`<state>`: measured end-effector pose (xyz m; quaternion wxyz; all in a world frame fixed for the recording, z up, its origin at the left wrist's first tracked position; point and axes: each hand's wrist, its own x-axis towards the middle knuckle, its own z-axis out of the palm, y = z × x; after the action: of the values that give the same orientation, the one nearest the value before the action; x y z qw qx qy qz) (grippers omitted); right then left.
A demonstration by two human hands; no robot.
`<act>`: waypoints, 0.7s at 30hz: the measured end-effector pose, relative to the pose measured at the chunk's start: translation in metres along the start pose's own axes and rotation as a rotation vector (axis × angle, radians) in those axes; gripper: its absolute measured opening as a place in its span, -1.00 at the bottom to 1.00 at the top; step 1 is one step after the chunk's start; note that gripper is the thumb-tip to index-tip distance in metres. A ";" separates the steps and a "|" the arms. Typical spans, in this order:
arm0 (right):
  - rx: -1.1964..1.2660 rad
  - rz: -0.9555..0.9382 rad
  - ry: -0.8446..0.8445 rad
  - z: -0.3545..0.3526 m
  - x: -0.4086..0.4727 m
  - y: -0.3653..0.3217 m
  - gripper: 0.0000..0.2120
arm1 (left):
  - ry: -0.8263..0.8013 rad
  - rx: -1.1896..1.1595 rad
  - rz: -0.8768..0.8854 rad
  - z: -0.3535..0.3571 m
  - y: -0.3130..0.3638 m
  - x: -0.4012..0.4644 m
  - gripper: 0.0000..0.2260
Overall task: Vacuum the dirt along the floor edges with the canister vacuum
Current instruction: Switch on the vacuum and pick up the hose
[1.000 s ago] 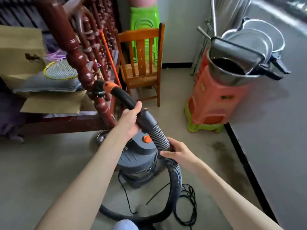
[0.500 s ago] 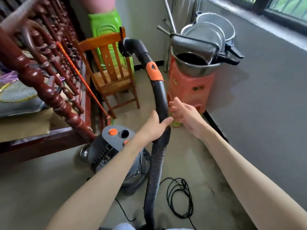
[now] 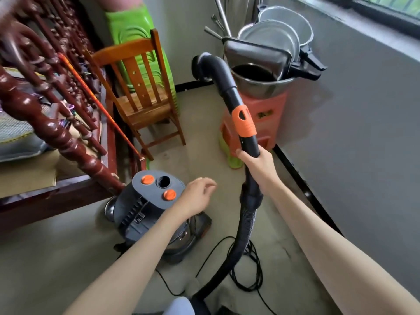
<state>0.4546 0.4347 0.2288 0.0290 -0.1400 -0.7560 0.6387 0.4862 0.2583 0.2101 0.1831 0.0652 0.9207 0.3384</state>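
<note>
The wand (image 3: 246, 123) has passed from my left hand (image 3: 196, 196), now open above the canister (image 3: 156, 210), to my right hand (image 3: 258, 164), gripping below the orange collar (rigid there; hose (image 3: 243, 233) flexes).

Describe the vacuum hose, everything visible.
The hose is black: a ribbed flexible length rising from the bottom edge of the frame, joined by a collar to a smooth rigid handle tube that looks plastic, with an orange sleeve. The top bends over to an open end, no nozzle attached, in front of the pots. The right hand grips it just below the sleeve, holding it upright. The left hand does not touch it. Its lower end is out of view.
</note>
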 end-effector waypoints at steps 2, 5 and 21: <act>0.064 0.086 0.022 0.008 0.000 0.012 -0.80 | 0.002 0.016 -0.093 -0.002 -0.038 -0.002 -0.74; 0.130 0.194 0.041 0.028 0.002 0.030 -0.82 | 0.009 0.054 -0.196 -0.011 -0.092 0.002 -0.72; 0.154 0.435 0.124 0.150 0.037 0.165 -0.81 | -0.103 0.241 -0.119 0.009 -0.280 0.111 -0.56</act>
<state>0.4143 0.3242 0.0359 -0.0525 -0.3358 -0.6540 0.6758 0.3880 0.0775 -0.0099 0.2408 0.0494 0.9463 0.2101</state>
